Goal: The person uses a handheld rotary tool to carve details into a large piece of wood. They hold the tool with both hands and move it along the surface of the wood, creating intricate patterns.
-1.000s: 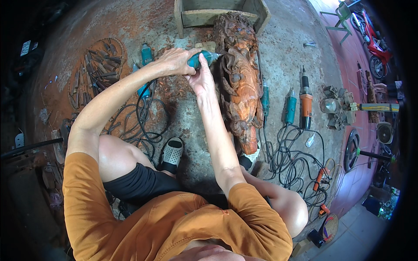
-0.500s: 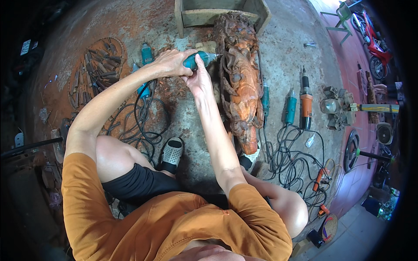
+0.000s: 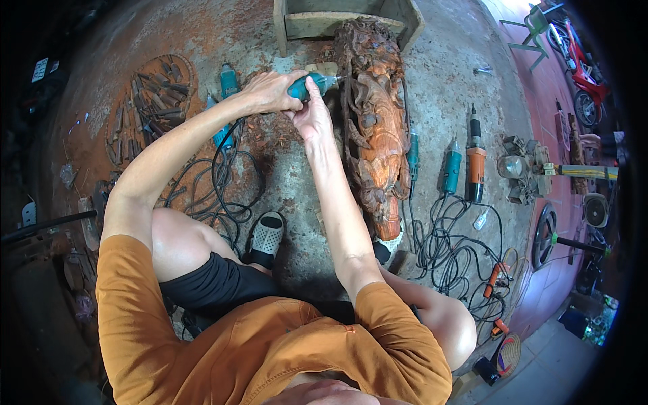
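A teal die grinder (image 3: 307, 87) lies sideways in both my hands, its bit pointing right at the left edge of a carved wooden sculpture (image 3: 385, 128). Whether the bit touches the wood is too small to tell. My left hand (image 3: 271, 92) wraps round the grinder's rear part from above. From the near side my right hand (image 3: 312, 117) grips its front part, thumb along the body. The sculpture is long, reddish-brown and deeply carved; its far end meets a wooden stand (image 3: 344, 25), and its narrow near end reaches my right shoe (image 3: 389, 248).
Left of me, a round tray (image 3: 190, 67) holds many chisels; teal power tools (image 3: 229, 81) and tangled black cords (image 3: 226, 182) lie nearby. Right of the sculpture are another teal grinder (image 3: 452, 169), an orange grinder (image 3: 476, 165) and more cords (image 3: 445, 236). A red motorbike (image 3: 586, 77) stands farther right.
The grinder's tip has shifted slightly farther away along the sculpture's left edge, and my hands have moved a little with it. Both keep their grip.
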Demonstrator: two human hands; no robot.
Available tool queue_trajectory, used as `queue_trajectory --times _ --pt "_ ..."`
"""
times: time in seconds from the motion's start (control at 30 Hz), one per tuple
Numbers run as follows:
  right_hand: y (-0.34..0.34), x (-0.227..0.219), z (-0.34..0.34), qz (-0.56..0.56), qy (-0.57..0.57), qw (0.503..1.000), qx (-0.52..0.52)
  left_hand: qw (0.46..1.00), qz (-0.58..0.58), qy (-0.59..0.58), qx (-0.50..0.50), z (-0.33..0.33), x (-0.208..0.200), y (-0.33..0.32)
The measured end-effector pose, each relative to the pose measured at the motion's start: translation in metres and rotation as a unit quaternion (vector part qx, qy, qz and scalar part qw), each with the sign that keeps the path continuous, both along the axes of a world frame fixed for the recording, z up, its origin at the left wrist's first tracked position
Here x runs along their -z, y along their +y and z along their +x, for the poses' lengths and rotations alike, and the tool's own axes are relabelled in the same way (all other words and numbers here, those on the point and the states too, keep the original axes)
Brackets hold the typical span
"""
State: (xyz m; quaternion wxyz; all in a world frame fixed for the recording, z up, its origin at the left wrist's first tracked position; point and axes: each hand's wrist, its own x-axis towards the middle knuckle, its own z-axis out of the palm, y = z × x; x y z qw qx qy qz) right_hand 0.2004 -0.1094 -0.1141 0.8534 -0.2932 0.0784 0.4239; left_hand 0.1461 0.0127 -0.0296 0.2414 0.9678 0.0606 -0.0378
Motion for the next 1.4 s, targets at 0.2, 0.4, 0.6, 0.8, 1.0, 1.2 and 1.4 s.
queue_trajectory --times 0.2,0.4,0.6,0.8,1.0,1.2,1.4 --pt "0.001 0.003 0.002 0.015 0.008 1.000 0.000 1.000 0.009 -0.014 0.001 0.002 0.005 0.000" --pt "-0.002 0.003 0.001 0.021 0.005 1.000 0.000 1.000 0.006 0.001 0.000 0.003 0.002 -0.002" --pt "-0.003 0.001 -0.002 0.027 0.012 1.000 0.008 1.000 0.019 -0.006 0.007 0.000 0.000 -0.003" --pt "-0.006 -0.003 -0.008 0.008 0.006 1.000 0.002 1.000 0.010 0.016 0.007 -0.004 -0.006 -0.006" --pt "-0.008 0.000 -0.010 0.015 0.014 1.000 0.013 1.000 0.008 0.023 0.009 -0.004 -0.004 -0.007" --pt "-0.008 -0.002 -0.014 0.026 0.021 0.999 0.016 0.999 0.012 0.029 0.012 -0.009 -0.008 -0.008" --pt "-0.012 -0.003 -0.018 0.018 0.027 0.999 0.015 0.999 0.006 0.039 0.013 -0.010 -0.005 -0.009"
